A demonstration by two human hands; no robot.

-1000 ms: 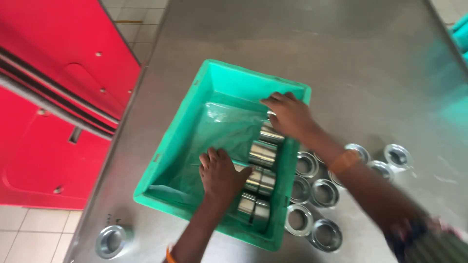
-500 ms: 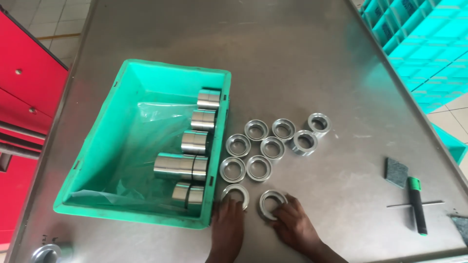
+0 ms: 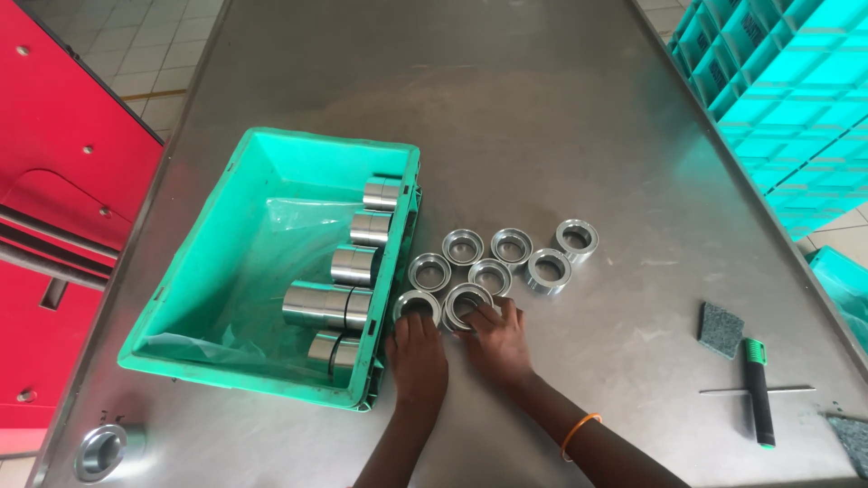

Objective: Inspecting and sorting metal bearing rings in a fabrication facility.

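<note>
My left hand (image 3: 418, 357) rests its fingertips on a shiny metal ring (image 3: 416, 307) right beside the green crate (image 3: 242, 378). My right hand (image 3: 497, 339) has its fingers on the neighbouring ring (image 3: 466, 303). Both rings lie flat on the steel table (image 3: 542, 108), at the near edge of a cluster of several more rings (image 3: 511, 245). Several metal cylinders (image 3: 353, 266) lie in a row along the crate's right wall, on a clear plastic liner (image 3: 262, 271).
A dark abrasive pad (image 3: 720, 323) and a green-and-black handled tool (image 3: 755, 389) lie at the right; another pad (image 3: 850, 429) is at the corner. One metal ring (image 3: 99, 450) sits at the near left corner. Red cabinet (image 3: 54, 181) on the left, turquoise crates (image 3: 787, 90) on the right.
Both hands left the crate, came down to two rings at the table's near edge, then slid them up against the cluster. The view shifted right.
</note>
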